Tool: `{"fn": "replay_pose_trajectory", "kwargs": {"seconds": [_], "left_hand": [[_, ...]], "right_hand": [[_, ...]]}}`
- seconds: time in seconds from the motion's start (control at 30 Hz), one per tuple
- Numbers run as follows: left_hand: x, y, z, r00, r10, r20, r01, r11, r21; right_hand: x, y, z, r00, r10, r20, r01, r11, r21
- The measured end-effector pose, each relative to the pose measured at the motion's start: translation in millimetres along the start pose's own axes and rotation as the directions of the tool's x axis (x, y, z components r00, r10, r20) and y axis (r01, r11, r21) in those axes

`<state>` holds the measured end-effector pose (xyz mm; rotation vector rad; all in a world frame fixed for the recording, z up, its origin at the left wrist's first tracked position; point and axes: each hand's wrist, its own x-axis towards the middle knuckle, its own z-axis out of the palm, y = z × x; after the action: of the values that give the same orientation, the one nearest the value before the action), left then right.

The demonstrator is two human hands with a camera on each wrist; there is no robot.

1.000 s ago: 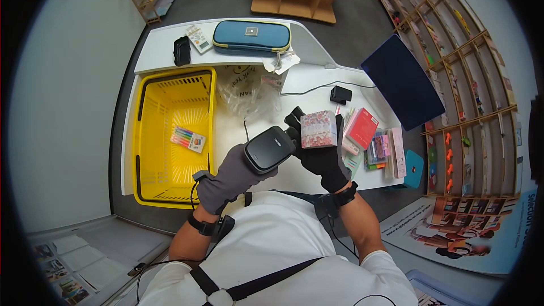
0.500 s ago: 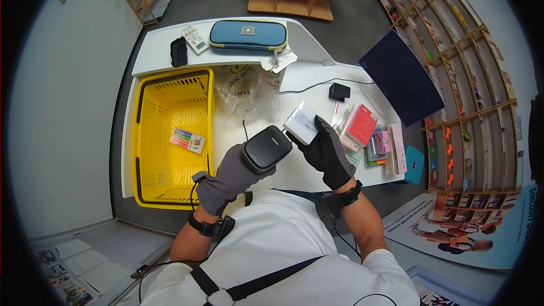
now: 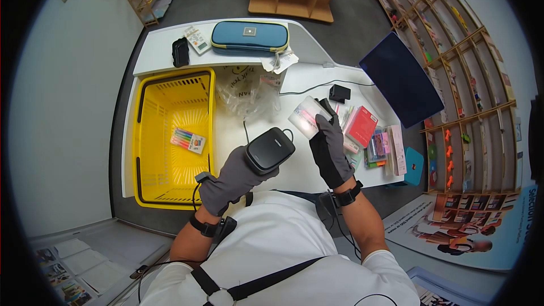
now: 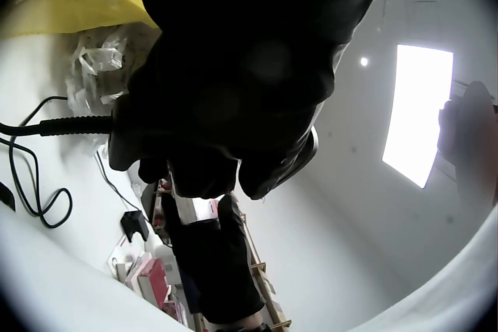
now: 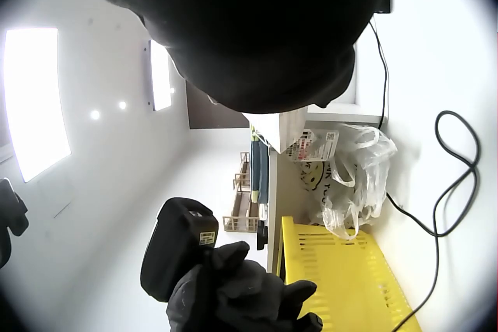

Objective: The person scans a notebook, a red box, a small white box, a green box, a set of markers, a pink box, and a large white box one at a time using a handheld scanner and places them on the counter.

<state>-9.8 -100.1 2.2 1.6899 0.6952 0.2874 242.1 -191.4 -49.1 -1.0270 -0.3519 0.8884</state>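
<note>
While aloft, box (image 3: 309, 117) in right grip (image 3: 328, 150)

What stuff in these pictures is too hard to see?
- Head view: the print on the small box in the right hand is too small and blurred to read.
- Right wrist view: the hand itself hides most of that box.
- Left wrist view: the left hand covers nearly all of the scanner.
- Head view: the pack in the yellow basket is too small to read.

You get a bare strip of white counter (image 3: 226, 130); yellow basket (image 3: 148, 136) walls the left, stationery pile (image 3: 374, 136) the right, plastic bag (image 3: 249, 93) and seemingly a cable (image 3: 245, 127) ahead
</note>
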Motion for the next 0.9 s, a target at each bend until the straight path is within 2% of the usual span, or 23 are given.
{"fn": "replay_pose_trajectory", "kwargs": {"seconds": [0.03, 0.07, 0.1, 0.2, 0.33, 0.43, 0.5, 0.6, 0.7, 0.77, 0.87, 0.9], "left_hand": [[-0.2, -2.6, 0.7, 1.0, 0.006, 0.003, -0.006, 1.0, 0.004], [-0.3, -4.4, 1.2, 1.0, 0.006, 0.002, -0.006, 1.0, 0.004], [-0.2, -6.1, 1.3, 1.0, -0.011, 0.005, 0.011, 1.0, -0.015], [-0.7, -7.9, 0.9, 0.999, -0.046, 0.009, 0.047, 0.998, -0.052], [-0.9, -4.9, 0.0, 0.996, -0.09, -0.001, 0.09, 0.996, -0.02], [0.6, -7.2, 3.6, 0.996, 0.056, -0.069, -0.06, 0.997, -0.043], [0.9, -7.5, 3.9, 0.997, 0.043, -0.06, -0.047, 0.998, -0.051], [0.9, -5.8, 3.1, 0.999, 0.017, -0.041, -0.02, 0.998, -0.066], [2.4, -11.5, 3.0, 0.996, 0.059, -0.06, -0.061, 0.998, -0.029], [1.6, -9.7, 1.6, 0.998, 0.038, -0.059, -0.04, 0.998, -0.045], [0.6, -7.0, 0.6, 0.999, -0.007, -0.05, 0.003, 0.997, -0.077], [0.3, -7.2, 0.5, 0.998, -0.006, -0.058, 0.002, 0.997, -0.073]], "right_hand": [[-3.6, -1.7, 1.4, 0.996, -0.085, 0.026, 0.088, 0.973, -0.212], [-5.3, -3.5, 3.4, 0.984, -0.163, 0.071, 0.177, 0.894, -0.412], [-5.7, -5.8, 5.6, 0.984, -0.162, 0.072, 0.178, 0.893, -0.413], [-6.9, -13.5, 12.9, 0.999, -0.016, -0.032, 0.014, 0.998, -0.061], [-4.6, -11.9, 11.7, 0.997, -0.023, -0.073, 0.016, 0.995, -0.094], [-3.4, -12.9, 14.4, 0.997, -0.032, -0.074, 0.027, 0.998, -0.064], [-2.9, -13.0, 15.7, 0.997, -0.035, -0.073, 0.031, 0.998, -0.051], [-5.2, -12.3, 16.1, 0.988, -0.152, -0.02, 0.142, 0.958, -0.249], [-3.1, -11.9, 16.1, 0.993, -0.121, -0.001, 0.117, 0.968, -0.222], [-2.4, -14.3, 16.4, 0.994, -0.105, 0.009, 0.105, 0.972, -0.209], [-4.0, -21.0, 15.0, 0.982, -0.162, 0.096, 0.188, 0.838, -0.513], [-3.0, -19.5, 16.7, 0.982, -0.16, 0.099, 0.188, 0.837, -0.513]]}}
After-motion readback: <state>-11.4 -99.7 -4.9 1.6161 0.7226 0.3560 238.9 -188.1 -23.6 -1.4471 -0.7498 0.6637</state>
